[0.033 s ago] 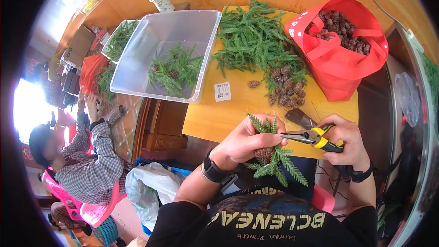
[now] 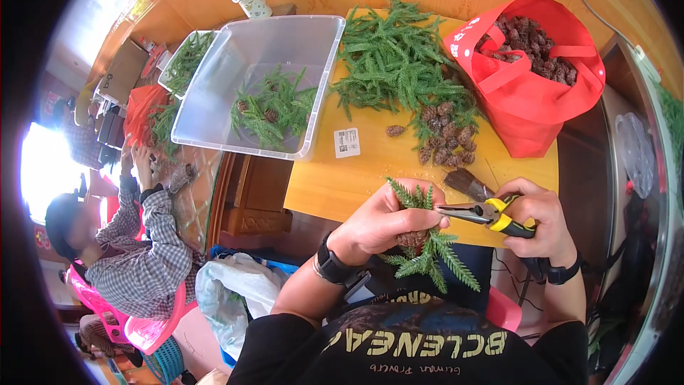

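My left hand point(image 2: 388, 219) pinches a green artificial pine sprig point(image 2: 436, 260) with a brown pine cone point(image 2: 411, 239) at its middle, just beyond the table's near edge. My right hand point(image 2: 534, 217) is wrapped round yellow-and-black long-nose pliers point(image 2: 499, 217). The jaws reach left to my left fingertips, beside the sprig; whatever lies between them is too small to make out. A dark-bristled brush point(image 2: 467, 184) lies behind the pliers. Loose pine cones point(image 2: 449, 135) are grouped farther back, in front of a heap of green sprigs point(image 2: 399, 57).
At back right a red bag point(image 2: 520, 114) full of pine cones stands on the yellow table point(image 2: 328, 189). A clear plastic bin point(image 2: 214, 125) with finished-looking sprigs is at the left. A white label point(image 2: 347, 142) lies between. Another person point(image 2: 149, 249) sits working at far left.
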### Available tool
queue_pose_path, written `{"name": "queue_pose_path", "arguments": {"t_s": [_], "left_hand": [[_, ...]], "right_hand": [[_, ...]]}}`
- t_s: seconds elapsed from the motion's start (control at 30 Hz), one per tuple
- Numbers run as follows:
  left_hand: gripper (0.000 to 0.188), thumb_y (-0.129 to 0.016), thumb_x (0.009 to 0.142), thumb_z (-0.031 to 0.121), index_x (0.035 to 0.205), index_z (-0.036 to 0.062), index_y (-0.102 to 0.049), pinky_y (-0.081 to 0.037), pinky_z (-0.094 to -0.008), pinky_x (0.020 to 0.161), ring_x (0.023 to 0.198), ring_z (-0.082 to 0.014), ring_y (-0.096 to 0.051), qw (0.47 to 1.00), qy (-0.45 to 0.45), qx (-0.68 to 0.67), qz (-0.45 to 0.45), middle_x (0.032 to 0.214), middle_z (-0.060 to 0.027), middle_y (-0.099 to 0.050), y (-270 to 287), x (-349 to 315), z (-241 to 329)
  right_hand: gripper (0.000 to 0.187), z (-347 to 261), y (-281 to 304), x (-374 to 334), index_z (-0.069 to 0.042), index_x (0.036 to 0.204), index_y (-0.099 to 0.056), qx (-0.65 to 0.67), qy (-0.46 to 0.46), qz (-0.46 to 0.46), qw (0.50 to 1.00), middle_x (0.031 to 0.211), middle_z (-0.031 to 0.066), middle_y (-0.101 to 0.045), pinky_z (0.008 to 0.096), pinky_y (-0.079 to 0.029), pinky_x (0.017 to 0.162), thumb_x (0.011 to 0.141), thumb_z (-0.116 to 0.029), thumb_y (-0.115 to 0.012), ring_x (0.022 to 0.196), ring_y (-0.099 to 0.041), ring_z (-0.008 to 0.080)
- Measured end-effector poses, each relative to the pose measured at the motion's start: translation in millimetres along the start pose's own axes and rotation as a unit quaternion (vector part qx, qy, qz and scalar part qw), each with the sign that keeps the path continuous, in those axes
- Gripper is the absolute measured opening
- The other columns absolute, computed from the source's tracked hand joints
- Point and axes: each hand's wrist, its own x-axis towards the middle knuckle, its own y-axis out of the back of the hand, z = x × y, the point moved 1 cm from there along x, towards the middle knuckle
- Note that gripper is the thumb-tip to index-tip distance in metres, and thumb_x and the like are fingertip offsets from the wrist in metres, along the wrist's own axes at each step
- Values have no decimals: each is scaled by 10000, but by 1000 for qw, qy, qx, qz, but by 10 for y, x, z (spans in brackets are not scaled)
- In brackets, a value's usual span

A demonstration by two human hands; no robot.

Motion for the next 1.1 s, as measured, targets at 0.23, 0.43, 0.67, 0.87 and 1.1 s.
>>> {"name": "queue_pose_path", "arguments": {"t_s": [0.23,0.43,0.67,0.87,1.1], "left_hand": [[88,-612,796,43,874,24,-576,-355,-168,504,598,-29,-507,1000,9,-18,-14,800,-27,-640,38,-19,-50],[104,-610,795,37,891,27,-573,-352,-168,506,602,-28,-506,999,11,-35,-16,807,-33,-641,39,-28,-60],[85,-605,798,40,877,24,-581,-338,-165,503,595,-26,-497,999,15,-32,-25,805,-19,-643,67,-19,-39],[62,-611,818,76,845,22,-595,-335,-182,480,598,-15,-488,993,-31,91,63,732,14,-606,26,8,42],[195,-664,624,-71,782,26,-606,-388,-281,522,550,-207,-503,641,-393,638,166,632,-61,-538,-127,73,135]], "right_hand": [[227,-21,-15,1,-64,629,-515,4,4,-7,1000,726,78,-644,358,-493,750,543,-93,-723,828,-604,315],[238,-35,-23,23,-68,622,-497,2,21,-9,1000,737,82,-651,367,-491,764,545,-89,-721,815,-600,316],[229,-12,-42,10,-64,599,-501,-9,16,1,1000,616,50,-579,370,-504,762,543,-77,-723,688,-589,285],[227,-100,-24,5,-52,599,-495,-59,-23,38,997,592,63,-547,356,-505,705,552,-65,-717,660,-591,277],[242,-267,-130,-51,-30,621,-473,-70,-126,97,985,654,94,-549,295,-453,617,582,-66,-710,649,-593,250]]}}
